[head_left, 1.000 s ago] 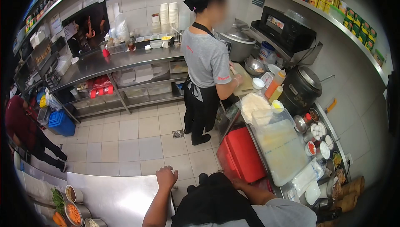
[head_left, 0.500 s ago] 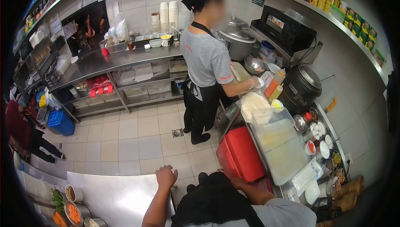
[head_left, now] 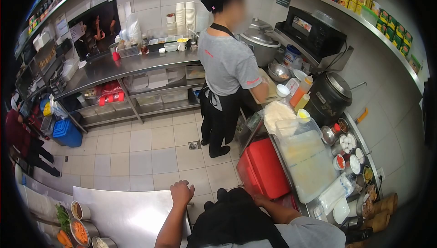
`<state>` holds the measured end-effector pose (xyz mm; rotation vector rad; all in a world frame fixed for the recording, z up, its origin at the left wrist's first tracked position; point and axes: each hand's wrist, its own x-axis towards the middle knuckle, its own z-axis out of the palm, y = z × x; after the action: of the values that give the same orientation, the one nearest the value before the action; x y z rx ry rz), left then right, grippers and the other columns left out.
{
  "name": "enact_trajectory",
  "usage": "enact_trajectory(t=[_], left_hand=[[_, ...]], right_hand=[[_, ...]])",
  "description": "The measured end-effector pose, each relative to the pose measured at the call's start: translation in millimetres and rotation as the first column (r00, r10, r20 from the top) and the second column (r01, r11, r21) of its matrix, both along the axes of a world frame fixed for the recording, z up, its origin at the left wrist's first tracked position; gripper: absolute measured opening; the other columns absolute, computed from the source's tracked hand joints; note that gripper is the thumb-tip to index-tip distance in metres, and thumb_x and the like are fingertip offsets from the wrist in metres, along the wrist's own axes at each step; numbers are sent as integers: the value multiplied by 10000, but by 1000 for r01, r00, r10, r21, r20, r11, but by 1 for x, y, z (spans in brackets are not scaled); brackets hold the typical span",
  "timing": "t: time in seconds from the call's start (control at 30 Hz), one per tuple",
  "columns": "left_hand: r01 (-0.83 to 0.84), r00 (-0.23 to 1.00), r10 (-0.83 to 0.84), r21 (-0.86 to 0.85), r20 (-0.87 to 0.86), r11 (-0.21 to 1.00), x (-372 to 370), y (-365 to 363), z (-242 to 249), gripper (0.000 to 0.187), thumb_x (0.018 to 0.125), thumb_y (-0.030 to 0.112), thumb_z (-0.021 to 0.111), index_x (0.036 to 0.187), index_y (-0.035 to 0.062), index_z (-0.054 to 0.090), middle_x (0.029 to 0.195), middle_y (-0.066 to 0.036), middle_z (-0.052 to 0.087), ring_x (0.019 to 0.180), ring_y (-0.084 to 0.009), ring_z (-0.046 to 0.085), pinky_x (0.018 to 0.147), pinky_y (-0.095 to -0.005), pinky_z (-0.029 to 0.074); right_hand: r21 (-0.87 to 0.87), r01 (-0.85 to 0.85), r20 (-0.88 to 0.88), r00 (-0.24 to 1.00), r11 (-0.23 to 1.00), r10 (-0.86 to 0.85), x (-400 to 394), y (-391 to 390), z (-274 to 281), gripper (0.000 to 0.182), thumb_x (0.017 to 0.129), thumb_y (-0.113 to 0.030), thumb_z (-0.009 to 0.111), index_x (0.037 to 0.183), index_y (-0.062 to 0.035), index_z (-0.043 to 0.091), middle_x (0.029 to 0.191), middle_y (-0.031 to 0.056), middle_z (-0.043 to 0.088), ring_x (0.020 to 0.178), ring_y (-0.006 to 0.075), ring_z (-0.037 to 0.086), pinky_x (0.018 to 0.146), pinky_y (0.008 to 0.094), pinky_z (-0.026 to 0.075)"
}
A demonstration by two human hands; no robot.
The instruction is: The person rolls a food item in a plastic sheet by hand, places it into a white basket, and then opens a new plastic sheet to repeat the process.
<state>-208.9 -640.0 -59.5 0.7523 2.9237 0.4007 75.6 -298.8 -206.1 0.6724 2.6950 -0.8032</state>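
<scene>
My left hand [head_left: 182, 192] is over the right edge of the steel table [head_left: 132, 207], palm down. Its fingers are loosely bent and a little apart, and nothing shows in them. Low in front of my body, my right hand [head_left: 260, 200] is close to the red cooler box [head_left: 263, 168]. My black apron [head_left: 232, 220] and the angle hide most of its fingers, so I cannot make out whether it holds anything. Left of my left arm, a metal container of shredded carrot [head_left: 80, 233] stands by several other containers and some whole carrots [head_left: 63, 237].
A co-worker [head_left: 227, 61] stands ahead at the right counter by a cutting board [head_left: 268, 86]. On that counter are a white bowl [head_left: 282, 90], sauce bottles [head_left: 300, 94] and a large plastic tray [head_left: 307, 166]. Another person [head_left: 27, 139] is at far left, near a blue bin [head_left: 67, 133].
The co-worker's hand has drawn back from the white bowl toward the cutting board. The person at far left has shifted their legs. My hands have stayed in place.
</scene>
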Motion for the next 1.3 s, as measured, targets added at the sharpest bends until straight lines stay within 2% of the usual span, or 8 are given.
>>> enact_trajectory(t=[0.67, 0.8, 0.87, 0.93, 1.0, 1.1, 1.17, 1.3], left_hand=[[6, 1000, -6, 15, -16, 1000, 0, 0, -4, 311, 856, 392, 733, 993, 113, 742, 936, -92, 722, 927, -287, 684, 814, -464, 477], [10, 1000, -9, 21, -30, 1000, -1, 0, -4, 306, 852, 386, 738, 988, 112, 741, 952, -93, 727, 934, -290, 685, 821, -464, 479], [53, 998, -52, 22, -37, 998, 0, 0, -5, 305, 852, 386, 738, 985, 112, 741, 959, -94, 729, 936, -290, 686, 821, -465, 481], [20, 998, -19, 14, -67, 1000, 0, 2, -7, 297, 843, 377, 748, 973, 110, 742, 938, -87, 738, 920, -290, 690, 815, -466, 485], [40, 999, -40, 10, -34, 999, 0, 5, -7, 291, 838, 370, 754, 964, 108, 742, 920, -82, 740, 908, -290, 692, 815, -466, 487], [39, 999, -38, 31, -33, 999, -1, 4, -13, 278, 830, 353, 764, 953, 104, 746, 877, -71, 746, 879, -290, 696, 811, -462, 499], [26, 999, -26, 16, -28, 1000, -2, 4, -14, 278, 835, 352, 757, 961, 104, 750, 886, -73, 751, 883, -290, 702, 806, -462, 510], [38, 999, -38, -1, -4, 999, -1, 6, -10, 280, 839, 351, 754, 962, 100, 752, 898, -75, 758, 895, -286, 709, 816, -463, 517]], right_hand=[[15, -75, 196, 978, 997, 71, -2, 8, -22, 438, 924, -385, 590, 994, 16, 753, 1072, 285, 703, 1048, 446, 687, 885, 520, 543], [30, 8, 75, 997, 1000, -10, -1, 11, -50, 435, 924, -376, 596, 1026, 19, 750, 1048, 288, 710, 1014, 440, 700, 884, 518, 545], [97, -53, -34, 998, 994, 57, 1, 15, -66, 430, 928, -310, 595, 1168, 33, 695, 1063, 304, 701, 1013, 451, 690, 905, 512, 537], [-102, 177, -14, 984, 979, -179, -4, 9, -52, 615, 848, -85, 564, 1450, 4, 473, 1333, 310, 598, 1212, 430, 613, 999, 482, 504], [-18, -53, 243, 968, 998, 56, -11, 11, -33, 444, 876, -181, 569, 1283, -15, 632, 1204, 280, 672, 1123, 410, 662, 954, 490, 520], [-43, 209, 138, 970, 977, -202, -16, -3, -7, 321, 901, -267, 551, 1065, -48, 718, 1091, 227, 720, 1061, 374, 693, 914, 478, 536], [-92, 79, -19, 997, 993, -81, -21, -9, 13, 296, 912, -301, 557, 1005, -66, 711, 1059, 192, 728, 1038, 353, 698, 893, 453, 544], [-301, 144, -175, 963, 943, -203, -37, -30, 72, 306, 913, -349, 587, 940, -65, 699, 1023, 170, 733, 1009, 343, 700, 876, 440, 545]])
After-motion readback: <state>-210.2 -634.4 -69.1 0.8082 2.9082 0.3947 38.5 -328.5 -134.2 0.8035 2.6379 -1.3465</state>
